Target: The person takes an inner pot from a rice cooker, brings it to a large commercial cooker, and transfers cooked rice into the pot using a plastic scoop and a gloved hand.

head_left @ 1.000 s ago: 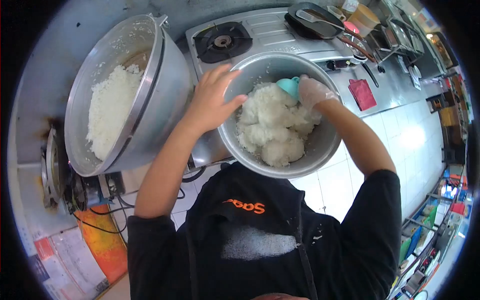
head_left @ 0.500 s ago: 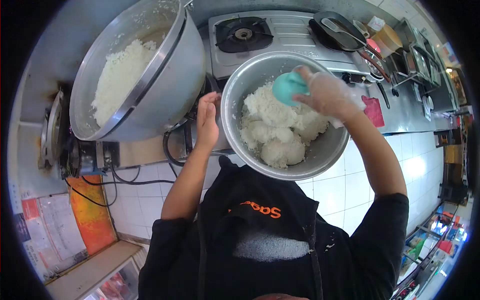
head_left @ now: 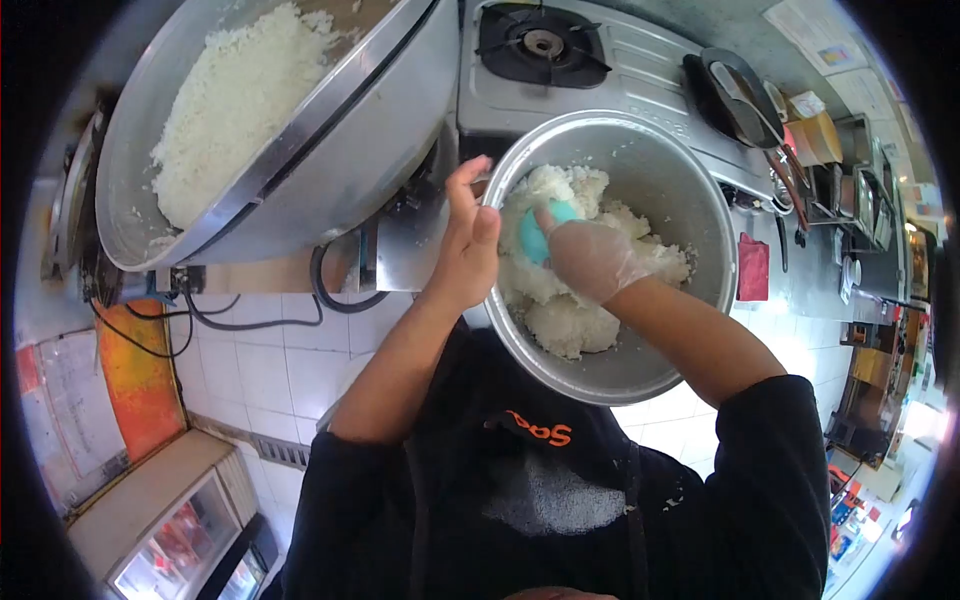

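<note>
A round metal pot holds clumps of white rice. My right hand, in a clear plastic glove, is closed on a turquoise scoop pressed against the rice at the pot's left side. My bare left hand is at the pot's left rim, fingers apart, with the thumb by the rim. To the left stands a larger, tilted metal pot with more white rice inside.
Behind the pot is a stove with a burner. A black pan, a red cloth and a tan container lie to the right. Black cables hang below the large pot.
The scoop, earlier raised over the back of the rice, is now down at the left side. My left hand has come back to the pot's rim. The view has shifted and turned.
</note>
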The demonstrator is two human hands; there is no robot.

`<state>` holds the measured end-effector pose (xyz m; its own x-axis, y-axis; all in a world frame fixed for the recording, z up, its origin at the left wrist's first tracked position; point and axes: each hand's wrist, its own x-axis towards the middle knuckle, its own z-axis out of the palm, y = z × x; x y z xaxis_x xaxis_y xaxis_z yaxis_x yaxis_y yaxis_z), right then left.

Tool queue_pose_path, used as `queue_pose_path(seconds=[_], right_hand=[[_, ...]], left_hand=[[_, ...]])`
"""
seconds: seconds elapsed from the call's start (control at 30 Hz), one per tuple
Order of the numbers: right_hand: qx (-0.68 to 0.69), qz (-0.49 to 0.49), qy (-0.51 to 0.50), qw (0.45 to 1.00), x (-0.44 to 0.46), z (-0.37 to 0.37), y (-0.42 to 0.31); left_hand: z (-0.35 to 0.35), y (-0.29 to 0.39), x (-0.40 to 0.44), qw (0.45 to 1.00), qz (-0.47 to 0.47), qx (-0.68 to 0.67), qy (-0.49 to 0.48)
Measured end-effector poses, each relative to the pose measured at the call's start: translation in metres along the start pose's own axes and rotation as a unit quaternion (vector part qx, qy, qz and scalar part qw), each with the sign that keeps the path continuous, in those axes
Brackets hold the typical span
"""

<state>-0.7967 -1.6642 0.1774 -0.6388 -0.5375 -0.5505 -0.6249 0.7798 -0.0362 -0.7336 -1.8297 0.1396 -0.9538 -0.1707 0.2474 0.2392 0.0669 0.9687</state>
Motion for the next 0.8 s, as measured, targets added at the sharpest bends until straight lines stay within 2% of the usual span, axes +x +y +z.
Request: queue_pose_path(seconds=[0.13,0.2,0.27,0.33,0.37,0.43,0.47,0.53,0.57,0.6,0.63,0.67,0.73,0.8], right_hand=[[-0.073,-0.015,0.022,0.997,0.003,0.016,-0.01],[-0.044,-0.002,0.033,0.998,0.003,0.006,-0.006],[-0.023,-0.032,-0.018,0.999,0.009,-0.022,0.008],[0.067,-0.073,-0.042,0.994,0.007,-0.059,0.024],[0.055,-0.088,-0.042,0.994,0.006,-0.072,0.03],[0.067,-0.042,0.05,0.996,0.001,-0.085,0.037],[0.058,-0.059,0.044,0.996,0.006,-0.08,0.036],[0.088,-0.017,0.061,0.994,0.019,-0.052,0.032],[0.026,0.02,0.04,0.999,0.025,-0.041,0.02],[0.023,0.011,0.036,0.999,0.035,-0.034,0.018],[0.045,-0.01,0.036,0.998,0.04,-0.026,0.02],[0.067,-0.028,0.037,0.997,0.042,-0.018,0.024],[0.075,-0.022,0.021,0.997,0.042,-0.012,0.023],[0.022,0.051,0.033,0.998,0.027,-0.011,-0.008]], left_hand=[[0.0,0.008,0.001,0.999,-0.027,0.041,0.007],[0.002,0.009,-0.001,0.997,-0.015,0.061,0.044],[0.003,0.003,-0.003,0.995,-0.05,0.042,0.079],[0.007,0.001,-0.008,0.986,-0.038,0.065,0.148],[0.007,-0.002,-0.011,0.983,-0.009,0.056,0.173],[0.006,-0.019,-0.021,0.976,0.032,0.01,0.217],[0.007,-0.031,-0.029,0.971,0.029,0.015,0.235],[0.012,-0.056,-0.051,0.977,-0.058,-0.051,0.197],[0.014,-0.072,-0.064,0.98,-0.089,-0.044,0.17],[0.016,-0.087,-0.078,0.982,-0.122,-0.039,0.139],[0.016,-0.095,-0.09,0.979,-0.141,-0.089,0.118],[0.014,-0.101,-0.097,0.978,-0.147,-0.091,0.118],[0.009,-0.11,-0.107,0.993,-0.102,-0.027,0.057],[-0.002,-0.105,-0.105,0.969,-0.216,-0.115,0.021]])
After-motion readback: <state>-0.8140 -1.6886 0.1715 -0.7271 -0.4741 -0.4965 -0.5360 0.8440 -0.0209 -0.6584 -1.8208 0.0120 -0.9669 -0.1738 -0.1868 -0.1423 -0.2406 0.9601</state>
